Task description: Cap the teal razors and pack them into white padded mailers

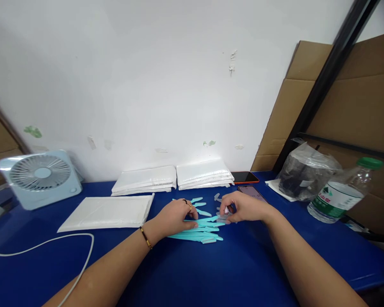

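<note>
Several thin turquoise sticks (195, 235) lie fanned out on the blue table (243, 273). My left hand (176, 216), with a ring and a bracelet, rests over their left part, fingers curled down onto one stick. Just right of the sticks' ends, my right hand (240, 207) pinches a small clear piece (223, 218) between thumb and fingers. More small translucent pieces (217, 197) lie beyond my right fingertips.
White padded envelopes (107, 212) lie at the left and in two stacks (203, 174) by the wall. A fan (41, 177) and white cable (91, 247) are left. Phones (251, 192), a bagged dark item (302, 172) and a water bottle (342, 192) stand or lie right.
</note>
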Available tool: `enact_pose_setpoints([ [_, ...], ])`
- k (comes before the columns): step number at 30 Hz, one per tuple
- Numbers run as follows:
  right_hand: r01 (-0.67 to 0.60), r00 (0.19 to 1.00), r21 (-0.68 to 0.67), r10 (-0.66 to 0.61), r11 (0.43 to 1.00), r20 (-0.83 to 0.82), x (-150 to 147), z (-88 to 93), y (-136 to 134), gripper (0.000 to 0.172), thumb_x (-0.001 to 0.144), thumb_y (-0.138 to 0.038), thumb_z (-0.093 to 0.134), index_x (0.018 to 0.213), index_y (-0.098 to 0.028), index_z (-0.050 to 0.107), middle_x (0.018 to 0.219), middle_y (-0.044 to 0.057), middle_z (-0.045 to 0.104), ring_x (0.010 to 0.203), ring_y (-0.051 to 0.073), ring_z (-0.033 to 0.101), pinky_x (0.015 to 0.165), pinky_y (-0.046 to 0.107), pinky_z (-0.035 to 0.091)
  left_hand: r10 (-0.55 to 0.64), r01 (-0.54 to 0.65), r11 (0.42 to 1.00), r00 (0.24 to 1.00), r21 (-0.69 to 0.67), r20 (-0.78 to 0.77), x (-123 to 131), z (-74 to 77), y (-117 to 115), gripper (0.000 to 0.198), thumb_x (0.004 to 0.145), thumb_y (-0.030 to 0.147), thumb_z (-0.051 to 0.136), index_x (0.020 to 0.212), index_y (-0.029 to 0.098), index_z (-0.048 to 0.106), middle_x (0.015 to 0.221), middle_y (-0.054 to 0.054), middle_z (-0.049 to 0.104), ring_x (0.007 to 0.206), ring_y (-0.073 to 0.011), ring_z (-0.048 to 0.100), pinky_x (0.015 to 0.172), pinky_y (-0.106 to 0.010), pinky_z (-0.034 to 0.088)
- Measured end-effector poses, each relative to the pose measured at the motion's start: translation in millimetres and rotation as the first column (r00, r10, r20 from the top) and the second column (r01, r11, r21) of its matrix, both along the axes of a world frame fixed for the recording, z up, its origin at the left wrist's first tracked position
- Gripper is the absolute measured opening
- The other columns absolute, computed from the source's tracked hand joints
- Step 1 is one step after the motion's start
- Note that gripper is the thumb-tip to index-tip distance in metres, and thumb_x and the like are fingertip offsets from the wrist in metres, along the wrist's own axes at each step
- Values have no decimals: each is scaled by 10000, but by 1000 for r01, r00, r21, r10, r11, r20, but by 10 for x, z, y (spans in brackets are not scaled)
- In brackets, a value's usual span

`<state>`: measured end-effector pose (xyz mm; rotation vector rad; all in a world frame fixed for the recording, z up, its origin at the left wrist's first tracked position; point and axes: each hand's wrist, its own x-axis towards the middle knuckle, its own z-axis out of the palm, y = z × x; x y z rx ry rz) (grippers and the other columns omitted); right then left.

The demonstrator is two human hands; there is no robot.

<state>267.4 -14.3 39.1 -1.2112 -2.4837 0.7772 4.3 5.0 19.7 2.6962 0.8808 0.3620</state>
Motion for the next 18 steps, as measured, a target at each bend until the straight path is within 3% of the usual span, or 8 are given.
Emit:
enact_pose_setpoints([
  [3,-6,996,-4,6,1000,87,-31,-43,-6,158,602,-189,680,758,-188,699,713,1,630,614,119,544,521,197,380,27,-28,1000,999,-13,-38,20,-33,-3,138,764,332,589,816,220,649,775,0,641,707,-143,562,573,-228,340],
  [7,50,993,23,-52,998,109,-39,-95,12,134,626,-132,605,729,-180,677,675,-2,623,580,110,544,509,192,372,24,-23,999,999,27,-26,4,-39,28,208,833,326,489,775,200,644,782,-14,647,715,-144,566,594,-233,331],
  [12,166,986,33,-165,986,-10,68,-95,51,99,724,-175,542,792,-173,614,660,-5,624,565,106,559,507,188,392,111,-110,994,991,-21,67,-50,-2,78,288,887,330,366,763,183,580,745,-9,612,672,-132,532,592,-226,337],
  [18,320,930,126,-287,939,-230,30,-65,74,165,760,-320,579,741,-160,618,631,18,617,573,121,563,523,216,423,275,-229,951,933,-206,233,-96,-74,160,358,896,405,291,754,176,527,691,17,545,635,-122,481,596,-229,352],
])
